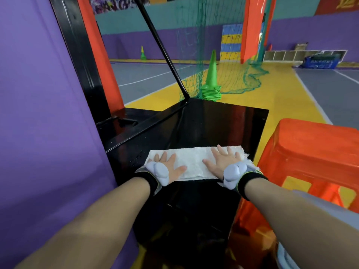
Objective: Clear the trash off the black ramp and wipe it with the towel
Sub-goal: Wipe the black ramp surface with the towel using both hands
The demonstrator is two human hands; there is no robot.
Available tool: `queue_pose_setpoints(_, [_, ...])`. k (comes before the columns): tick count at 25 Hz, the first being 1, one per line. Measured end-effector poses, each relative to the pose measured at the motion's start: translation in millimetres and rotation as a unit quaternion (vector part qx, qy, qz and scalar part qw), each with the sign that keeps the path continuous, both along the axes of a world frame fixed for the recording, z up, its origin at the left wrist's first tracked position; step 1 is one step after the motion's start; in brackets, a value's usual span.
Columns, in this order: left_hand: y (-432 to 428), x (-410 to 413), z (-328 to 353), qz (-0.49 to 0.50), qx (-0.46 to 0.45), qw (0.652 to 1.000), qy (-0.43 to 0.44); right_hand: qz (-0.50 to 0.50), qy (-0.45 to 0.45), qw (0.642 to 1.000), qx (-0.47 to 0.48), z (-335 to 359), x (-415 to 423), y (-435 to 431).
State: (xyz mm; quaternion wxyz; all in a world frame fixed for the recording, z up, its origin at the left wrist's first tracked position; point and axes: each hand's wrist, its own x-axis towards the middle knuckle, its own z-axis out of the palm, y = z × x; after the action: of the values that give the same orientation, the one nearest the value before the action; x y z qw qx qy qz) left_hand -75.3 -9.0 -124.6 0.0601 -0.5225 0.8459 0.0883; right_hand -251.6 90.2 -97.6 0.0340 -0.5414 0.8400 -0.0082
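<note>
**Two flat hands on the towel**

From the head camera, a folded white cloth towel (194,162) lay flat across the shiny black ramp (219,123), about halfway up it. The left hand (169,167) pressed down on the towel's left end with fingers spread out, gripping nothing. The right hand (223,162) pressed on the towel's right end the same way, flat and spread. Both wrists wore black bands with pale grey pads. A red plastic stool (310,152) stood just right of the ramp. A tall green cone (212,74) stood on the floor beyond the ramp's far edge. A purple padded wall (38,113) rose left of the ramp.
</note>
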Motion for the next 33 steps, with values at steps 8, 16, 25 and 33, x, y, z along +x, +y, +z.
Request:
queue_pose_setpoints(8, [-17.9, -16.2, -28.4, -0.011, -0.049, 0.999, 0.010, -0.007, -0.016, 0.999, 0.030, -35.0, -5.1, -22.1])
queue_pose_setpoints(16, [-21.7, -15.7, -31.1, -0.017, -0.060, 0.998, 0.028, -0.005, -0.003, 1.000, 0.017, -40.0, -8.5, -25.3])
queue_pose_setpoints(25, [-18.8, -14.0, -24.6, -0.028, -0.047, 0.998, 0.015, -0.008, -0.005, 1.000, 0.021, -38.2, -9.9, -25.1])
queue_pose_setpoints(33, [-18.8, -15.0, -19.7, -0.027, -0.052, 0.998, -0.024, -0.013, 0.009, 1.000, -0.003, -61.7, -20.4, -39.1])
